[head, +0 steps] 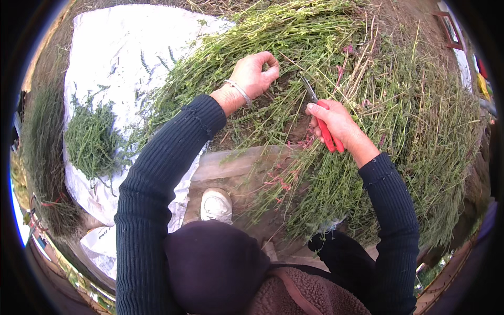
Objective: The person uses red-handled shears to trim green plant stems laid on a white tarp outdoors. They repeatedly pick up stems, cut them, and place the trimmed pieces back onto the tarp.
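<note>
My left hand point(258, 75) is above a heap of cut green stems point(291, 31), its thumb and index finger curled into a ring; whether a thin stem sits between them I cannot tell. A pale bracelet circles that wrist. My right hand point(334, 122) holds red-handled pruning shears point(325, 128), whose dark blades point up and to the left over the stems. Pinkish-red stems point(281, 179) lie below the shears. On a white woven sheet point(130, 35) at the left sits a small pile of green sprigs point(92, 138), with a few loose sprigs above it.
A large pile of stems point(417, 157) covers the right side. Past the sheet's left edge lies a long bundle of darker stems point(47, 149). A white shoe point(216, 204) stands on the ground close to the sheet. A reddish-brown frame point(449, 29) is at the upper right.
</note>
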